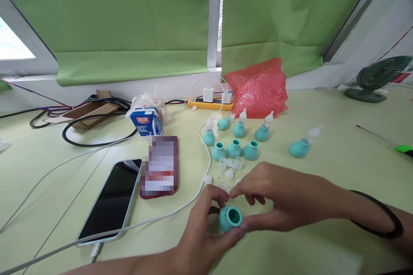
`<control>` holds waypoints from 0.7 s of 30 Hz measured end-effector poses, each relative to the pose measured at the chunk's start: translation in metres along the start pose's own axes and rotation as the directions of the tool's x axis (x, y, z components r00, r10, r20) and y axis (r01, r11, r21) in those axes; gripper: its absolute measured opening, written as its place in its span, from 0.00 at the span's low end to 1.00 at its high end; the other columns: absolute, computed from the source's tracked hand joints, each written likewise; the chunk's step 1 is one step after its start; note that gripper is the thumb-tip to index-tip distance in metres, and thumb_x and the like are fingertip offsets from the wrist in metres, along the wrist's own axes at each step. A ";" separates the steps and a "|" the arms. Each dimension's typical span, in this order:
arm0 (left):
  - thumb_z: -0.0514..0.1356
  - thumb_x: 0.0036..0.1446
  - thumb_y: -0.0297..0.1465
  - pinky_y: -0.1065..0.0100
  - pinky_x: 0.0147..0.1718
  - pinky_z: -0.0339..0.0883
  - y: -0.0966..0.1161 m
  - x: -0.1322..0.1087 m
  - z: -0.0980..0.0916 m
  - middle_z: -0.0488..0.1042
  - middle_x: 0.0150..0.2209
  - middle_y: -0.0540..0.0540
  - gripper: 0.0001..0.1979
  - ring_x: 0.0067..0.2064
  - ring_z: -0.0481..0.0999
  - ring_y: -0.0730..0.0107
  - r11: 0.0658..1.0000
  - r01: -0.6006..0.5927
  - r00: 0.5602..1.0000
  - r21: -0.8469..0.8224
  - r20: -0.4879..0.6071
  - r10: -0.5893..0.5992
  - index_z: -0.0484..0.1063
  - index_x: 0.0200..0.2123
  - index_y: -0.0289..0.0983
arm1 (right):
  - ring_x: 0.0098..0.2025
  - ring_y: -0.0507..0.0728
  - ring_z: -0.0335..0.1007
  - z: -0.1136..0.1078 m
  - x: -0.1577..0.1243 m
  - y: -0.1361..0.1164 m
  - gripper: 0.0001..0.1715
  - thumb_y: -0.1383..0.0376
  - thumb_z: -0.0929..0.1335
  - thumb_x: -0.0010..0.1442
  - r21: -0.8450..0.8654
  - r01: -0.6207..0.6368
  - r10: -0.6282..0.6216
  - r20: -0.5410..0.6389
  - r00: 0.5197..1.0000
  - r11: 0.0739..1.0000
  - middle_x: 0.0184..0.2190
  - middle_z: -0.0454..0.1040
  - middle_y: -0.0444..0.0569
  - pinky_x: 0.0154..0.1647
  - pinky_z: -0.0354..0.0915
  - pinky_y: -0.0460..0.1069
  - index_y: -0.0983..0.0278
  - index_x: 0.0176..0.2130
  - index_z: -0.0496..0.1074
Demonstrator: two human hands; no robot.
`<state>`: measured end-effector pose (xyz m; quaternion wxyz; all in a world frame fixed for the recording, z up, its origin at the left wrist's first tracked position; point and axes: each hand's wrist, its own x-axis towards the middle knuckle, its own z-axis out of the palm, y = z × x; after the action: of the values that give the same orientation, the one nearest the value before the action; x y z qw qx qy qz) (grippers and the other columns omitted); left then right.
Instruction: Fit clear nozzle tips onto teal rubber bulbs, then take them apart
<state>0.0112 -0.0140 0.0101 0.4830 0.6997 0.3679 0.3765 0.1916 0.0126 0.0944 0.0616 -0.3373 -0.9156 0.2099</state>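
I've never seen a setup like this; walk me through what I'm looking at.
There is no machine here, just a person's two bare hands. The single picture comes from a camera worn on the head, looking forward and down. The left hand holds a teal bulb, its round opening showing. The right hand is close beside it; whether it grips anything is unclear. On the table lie other teal bulbs, small translucent parts, two phones and red bubble wrap.

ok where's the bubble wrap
In the head view, the bubble wrap is right of centre at the back of the table, beside the power strip and behind the teal bulbs.
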 end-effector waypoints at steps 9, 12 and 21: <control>0.64 0.40 0.27 0.65 0.36 0.65 -0.002 0.001 -0.001 0.59 0.37 0.48 0.21 0.38 0.64 0.68 0.997 -0.082 0.996 -0.004 -0.041 0.081 0.56 0.36 0.39 | 0.24 0.50 0.62 0.014 0.002 -0.009 0.08 0.63 0.65 0.51 0.010 0.036 -0.037 0.072 0.997 0.999 0.22 0.69 0.45 0.25 0.55 0.45 0.65 0.31 0.69; 0.65 0.36 0.26 0.66 0.34 0.66 -0.004 0.000 0.000 0.59 0.37 0.48 0.24 0.39 0.63 0.67 0.989 -0.145 0.988 0.015 -0.050 0.146 0.56 0.36 0.40 | 0.24 0.50 0.61 0.013 0.000 -0.012 0.08 0.61 0.63 0.52 -0.077 0.084 -0.074 0.129 0.989 0.993 0.22 0.68 0.44 0.24 0.54 0.45 0.63 0.30 0.68; 0.65 0.36 0.23 0.66 0.37 0.70 0.001 0.000 0.002 0.58 0.39 0.47 0.25 0.42 0.63 0.67 0.982 -0.190 0.982 -0.003 -0.019 0.190 0.58 0.38 0.40 | 0.19 0.47 0.55 0.010 -0.009 -0.009 0.02 0.67 0.65 0.45 -0.077 0.132 -0.121 0.126 0.985 0.988 0.19 0.66 0.41 0.22 0.51 0.45 0.63 0.26 0.66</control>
<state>0.0126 -0.0153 0.0106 0.4431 0.7271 0.3030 0.4280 0.1905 -0.0028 0.0891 0.0050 -0.2674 -0.9453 0.1867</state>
